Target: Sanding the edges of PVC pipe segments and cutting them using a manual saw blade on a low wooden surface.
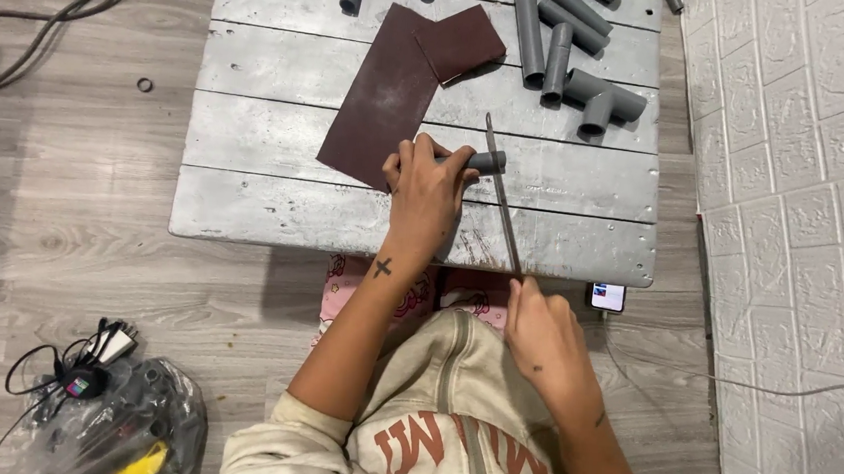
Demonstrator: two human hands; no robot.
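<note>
Left hand (427, 192) is gripping a short grey pipe (480, 160) flat on the worktop (274, 210); right hand (540, 332) is clasping a thin blade (501, 198) lying across it

I see a small lit phone screen (607, 297) on the floor just below the table's (242, 223) right corner, and a clear plastic bag (115, 434) lower left.

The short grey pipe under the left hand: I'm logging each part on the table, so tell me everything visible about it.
The short grey pipe looks like matte plastic, round and plain. It lies flat on the grey plank table, running left to right. The left hand presses on it and covers most of its length; only the right end shows. A thin saw blade, held by the right hand, crosses it near that end. Brown sandpaper lies beside it.
</note>
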